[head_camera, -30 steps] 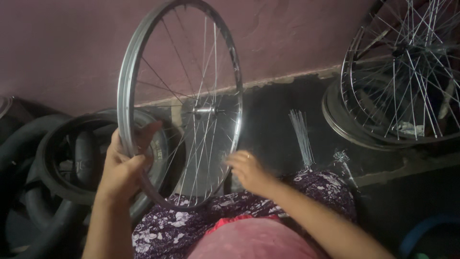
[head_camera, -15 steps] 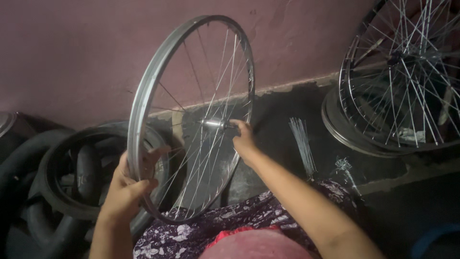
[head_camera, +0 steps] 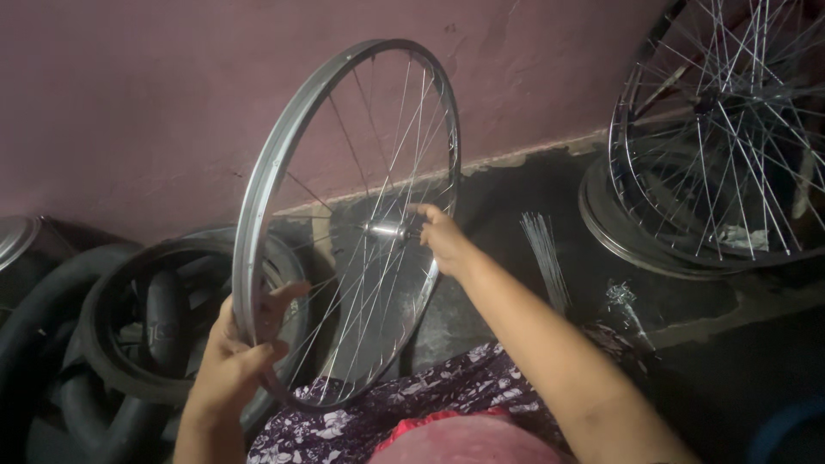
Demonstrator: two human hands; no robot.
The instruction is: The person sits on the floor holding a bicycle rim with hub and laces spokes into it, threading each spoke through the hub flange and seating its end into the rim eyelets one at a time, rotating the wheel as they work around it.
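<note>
wheel point(head_camera: 344, 215): round, shiny metal rim, thin spokes, upright at frame centre
left hand point(head_camera: 236, 357): clamped on rim
right hand point(head_camera: 443, 241): fingers at hub point(head_camera: 387, 230), grip unclear

A spoked bicycle wheel point(head_camera: 344, 223) stands upright and slightly tilted over the person's lap. The left hand point(head_camera: 236, 357) grips its rim at the near left; the right hand point(head_camera: 443, 241) touches the hub point(head_camera: 387, 230). Black tyres point(head_camera: 112, 344) lie far left, loose spokes point(head_camera: 546, 253) on the floor to the right, more wheels point(head_camera: 713, 146) against the pink wall point(head_camera: 155, 103)
</note>
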